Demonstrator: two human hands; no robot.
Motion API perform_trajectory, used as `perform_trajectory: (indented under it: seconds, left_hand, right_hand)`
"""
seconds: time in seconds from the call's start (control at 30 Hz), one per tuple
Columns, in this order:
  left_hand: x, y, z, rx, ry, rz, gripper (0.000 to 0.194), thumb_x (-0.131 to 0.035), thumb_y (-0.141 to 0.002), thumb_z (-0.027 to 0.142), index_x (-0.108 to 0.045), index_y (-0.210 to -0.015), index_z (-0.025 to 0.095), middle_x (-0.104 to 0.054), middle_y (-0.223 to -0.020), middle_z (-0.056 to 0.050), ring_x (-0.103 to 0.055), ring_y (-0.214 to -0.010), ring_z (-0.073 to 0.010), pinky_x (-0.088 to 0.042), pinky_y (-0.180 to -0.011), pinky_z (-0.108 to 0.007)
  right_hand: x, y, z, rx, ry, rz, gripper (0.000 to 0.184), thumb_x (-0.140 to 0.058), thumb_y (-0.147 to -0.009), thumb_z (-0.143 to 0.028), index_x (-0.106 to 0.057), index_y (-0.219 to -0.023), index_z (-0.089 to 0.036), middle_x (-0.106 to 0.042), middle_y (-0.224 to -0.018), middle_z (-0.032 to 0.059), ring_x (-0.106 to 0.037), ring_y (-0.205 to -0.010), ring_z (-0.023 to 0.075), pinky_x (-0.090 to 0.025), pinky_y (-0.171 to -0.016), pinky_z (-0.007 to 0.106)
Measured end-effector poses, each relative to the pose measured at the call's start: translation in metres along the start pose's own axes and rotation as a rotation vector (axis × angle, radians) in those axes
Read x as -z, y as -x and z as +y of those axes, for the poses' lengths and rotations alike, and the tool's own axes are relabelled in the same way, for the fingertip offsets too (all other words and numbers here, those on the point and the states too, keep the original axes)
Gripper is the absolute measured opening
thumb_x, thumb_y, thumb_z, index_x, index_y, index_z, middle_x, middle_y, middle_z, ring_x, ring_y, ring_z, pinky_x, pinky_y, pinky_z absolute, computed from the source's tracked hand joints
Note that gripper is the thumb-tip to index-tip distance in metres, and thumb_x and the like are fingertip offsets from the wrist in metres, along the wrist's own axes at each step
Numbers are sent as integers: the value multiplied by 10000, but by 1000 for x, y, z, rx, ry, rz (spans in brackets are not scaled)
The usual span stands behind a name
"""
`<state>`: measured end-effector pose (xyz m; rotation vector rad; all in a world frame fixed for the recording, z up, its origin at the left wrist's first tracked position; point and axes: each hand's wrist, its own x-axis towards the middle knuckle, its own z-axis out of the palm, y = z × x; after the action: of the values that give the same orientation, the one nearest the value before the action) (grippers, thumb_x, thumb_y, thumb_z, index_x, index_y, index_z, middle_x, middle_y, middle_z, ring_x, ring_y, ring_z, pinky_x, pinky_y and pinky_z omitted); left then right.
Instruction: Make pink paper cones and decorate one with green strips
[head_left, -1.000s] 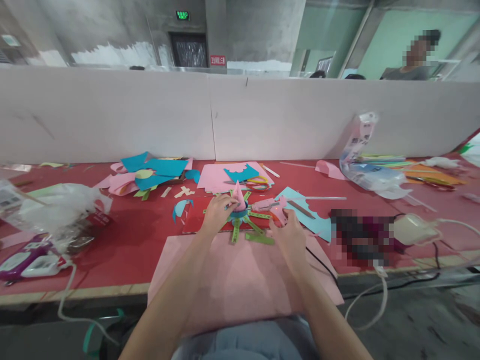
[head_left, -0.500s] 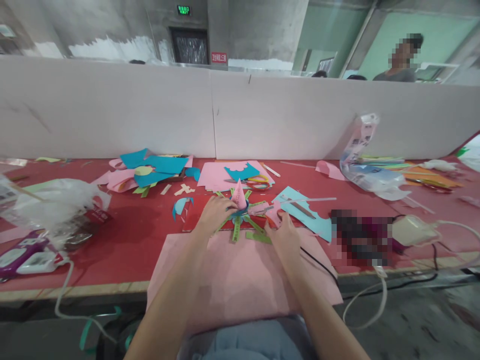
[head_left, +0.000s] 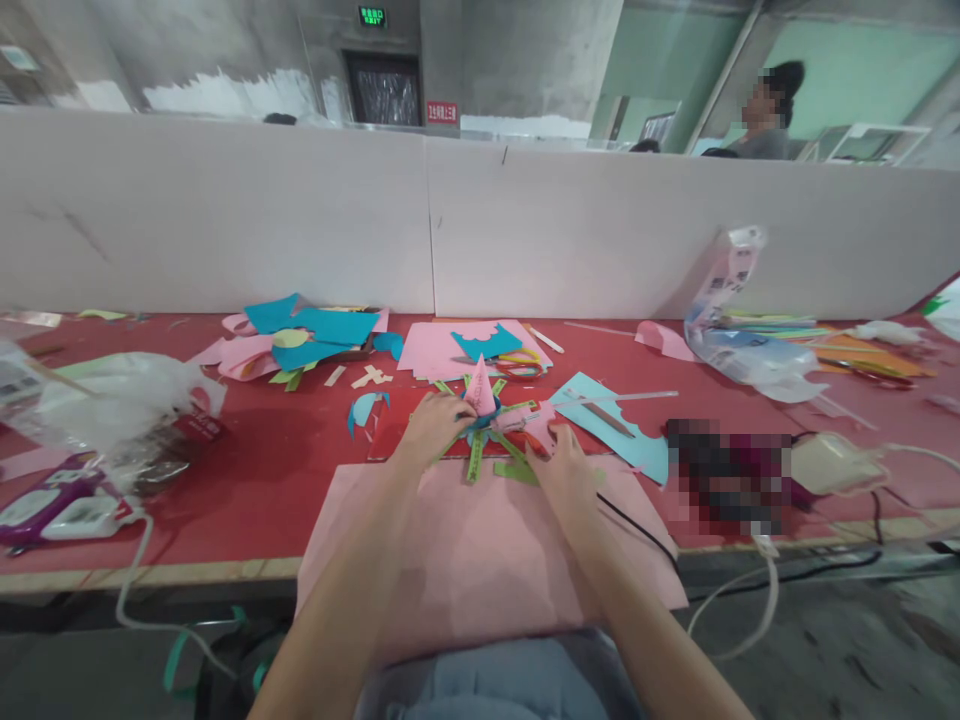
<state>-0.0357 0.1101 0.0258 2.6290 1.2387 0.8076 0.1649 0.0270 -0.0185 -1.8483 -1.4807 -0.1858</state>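
- Pink cone [head_left: 481, 390] stands upright, point up, at the middle of green strips [head_left: 475, 458] that spread outward around it.
- Left hand [head_left: 435, 425]: fingertips drawn close together at the left of the cone's base; whether they pinch it or only touch it, I cannot tell.
- Right hand [head_left: 561, 468]: wrapped around the handle of a pink glue gun [head_left: 541, 428], whose nozzle points left at the base of the cone.
- Clear stick [head_left: 651, 396] reaches right from the gun's rear, passing over a pale blue sheet [head_left: 643, 455].
- Brown-handled tool [head_left: 609, 418] lies on that sheet.
- Black cord [head_left: 637, 528] runs from below the right hand toward the near edge of the table [head_left: 247, 500].
- Red board [head_left: 394, 412] lies beneath the strips; nearer the person, a large pink sheet [head_left: 480, 560] overhangs the table edge.
- Scissors [head_left: 519, 374] with yellow and red handles lie just behind the cone, beside a scalloped blue scrap [head_left: 487, 342].
- White partition [head_left: 300, 220] stands along the table's far side.
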Motion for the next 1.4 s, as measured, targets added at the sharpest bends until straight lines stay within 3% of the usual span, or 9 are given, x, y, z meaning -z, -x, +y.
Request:
perform_trajectory:
  seconds: [0.3, 1.4]
  left_hand:
    - [-2, 0, -1, 56, 100, 21, 136, -562, -771, 287, -691, -761, 247, -695, -835, -3, -597, -797, -167, -409, -736, -271]
    - [-6, 0, -4, 20, 45, 17, 135, -571, -772, 284, -694, -779, 230, -696, -814, -19, -600, -770, -166, -403, -710, -264]
  right_hand:
    - [1, 1, -2, 42, -23, 6, 305, -503, -765, -408, -496, -958, -172, -616, -917, 86, -581, -786, 203, -402, -593, 271]
    - [0, 3, 1, 72, -87, -22, 288, -423, -810, -382, -492, -979, -159, -604, -931, 109, -573, -830, 219, -418, -614, 290]
